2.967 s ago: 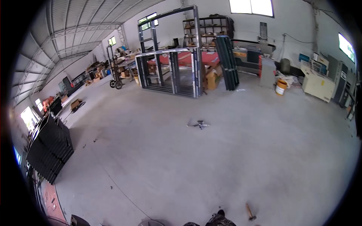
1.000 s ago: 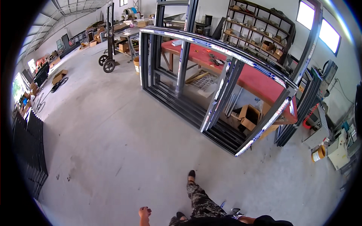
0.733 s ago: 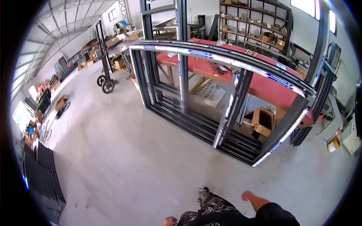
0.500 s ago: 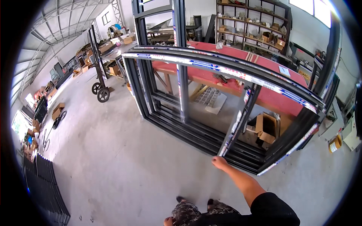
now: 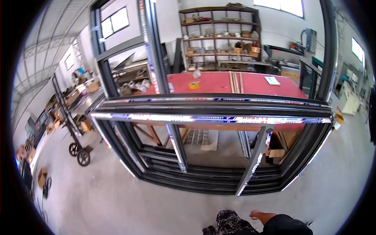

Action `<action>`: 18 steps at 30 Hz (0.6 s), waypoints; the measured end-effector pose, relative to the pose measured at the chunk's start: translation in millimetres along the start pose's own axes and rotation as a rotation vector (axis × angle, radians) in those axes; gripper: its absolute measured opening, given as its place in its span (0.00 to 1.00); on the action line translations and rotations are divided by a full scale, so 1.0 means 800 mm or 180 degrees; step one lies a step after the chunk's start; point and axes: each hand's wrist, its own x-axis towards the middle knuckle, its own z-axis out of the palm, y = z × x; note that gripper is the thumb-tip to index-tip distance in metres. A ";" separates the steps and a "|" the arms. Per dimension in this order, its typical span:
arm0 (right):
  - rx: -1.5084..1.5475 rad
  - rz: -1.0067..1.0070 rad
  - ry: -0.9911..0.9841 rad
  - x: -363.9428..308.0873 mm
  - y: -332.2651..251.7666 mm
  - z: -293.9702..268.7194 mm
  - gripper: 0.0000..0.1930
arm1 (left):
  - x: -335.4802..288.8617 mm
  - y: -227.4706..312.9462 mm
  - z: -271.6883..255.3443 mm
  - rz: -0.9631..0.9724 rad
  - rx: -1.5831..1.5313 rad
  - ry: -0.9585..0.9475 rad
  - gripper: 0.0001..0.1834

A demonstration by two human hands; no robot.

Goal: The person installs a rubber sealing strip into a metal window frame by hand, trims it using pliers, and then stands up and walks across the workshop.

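Observation:
A large dark window frame (image 5: 211,117), with strips of printed white and blue protective film, stands in front of me. Inside its right part a dark upright bar (image 5: 253,166) leans, its top by the frame's upper rail and its foot at the bottom rail. Another upright, a mullion (image 5: 177,147), stands further left. Low at the bottom, near my dark-sleeved arm, my right hand (image 5: 257,215) is apart from the frame, below the bar's foot. It is small and blurred, so its fingers cannot be made out. My left hand is out of view.
Behind the frame is a red-topped workbench (image 5: 215,81) with yellow tape (image 5: 194,85), wooden strips (image 5: 236,83) and a paper pad (image 5: 272,80). Loaded shelves (image 5: 219,37) line the wall. A wheeled cart (image 5: 80,152) stands left; a cardboard box (image 5: 276,150) sits beyond the frame.
My right hand has let go of the upright bar's lower end and drawn back toward my body. The view has turned and risen, so the frame now looks more face-on.

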 end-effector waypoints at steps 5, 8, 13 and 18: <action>0.0022 0.0333 -0.0155 -0.033 0.016 -0.020 0.10 | 0.102 0.124 0.006 0.0256 -0.0022 -0.0124 0.09; 0.0080 0.0027 -0.0365 0.022 -0.050 -0.055 0.09 | 0.064 0.215 0.109 0.0268 -0.0289 0.0283 0.13; 0.0045 -0.1094 -0.0300 0.177 -0.285 -0.177 0.08 | 0.012 0.286 0.249 0.0350 0.0389 -0.0377 0.07; 0.0238 -0.2364 0.0642 0.253 -0.502 -0.364 0.16 | 0.030 0.353 0.323 0.0343 0.0563 -0.0469 0.07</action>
